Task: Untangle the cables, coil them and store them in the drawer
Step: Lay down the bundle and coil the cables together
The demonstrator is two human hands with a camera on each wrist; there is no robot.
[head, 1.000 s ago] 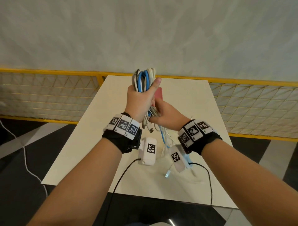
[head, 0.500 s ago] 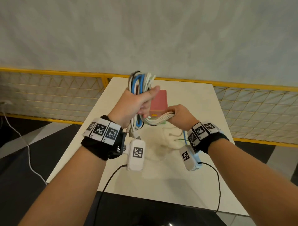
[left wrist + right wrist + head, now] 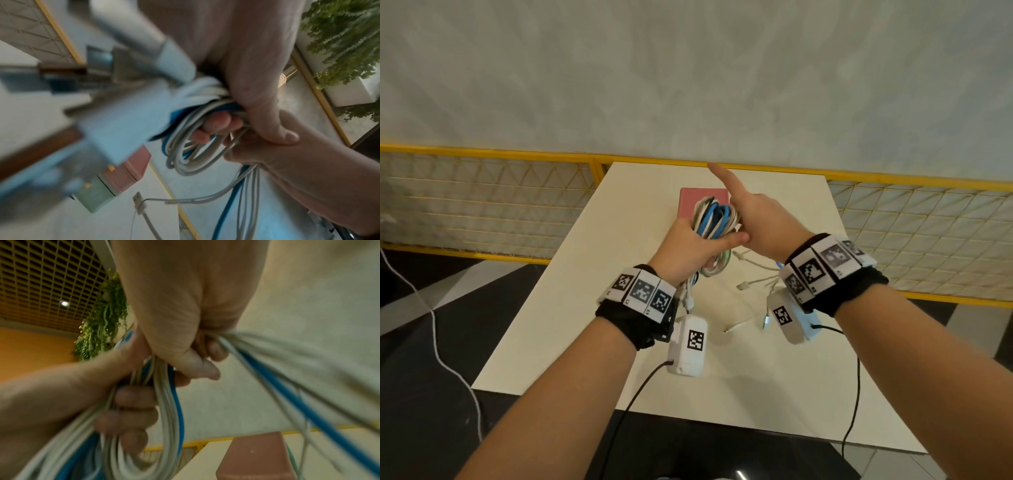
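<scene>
A coil of white and blue cables (image 3: 714,222) is gripped in my left hand (image 3: 688,250) above the table, in front of the pink drawer box (image 3: 700,200). My right hand (image 3: 760,219) presses against the coil's right side with its index finger stretched out. In the right wrist view its thumb and curled fingers (image 3: 213,350) pinch white and blue strands (image 3: 287,386) that run off from the coil (image 3: 168,418). Loose cable ends with plugs (image 3: 753,274) trail below onto the table. The left wrist view shows the coil (image 3: 195,162) and the box's pink and green drawers (image 3: 115,181).
The white table (image 3: 585,291) stands against a yellow mesh fence (image 3: 482,195) and a pale wall. A white cord (image 3: 434,335) lies on the dark floor at the left. Black leads hang from the wrist cameras over the table's near edge.
The coil has come down from a raised position to just in front of the pink box. My right hand, which held strands out to the right, has swung up against the coil.
</scene>
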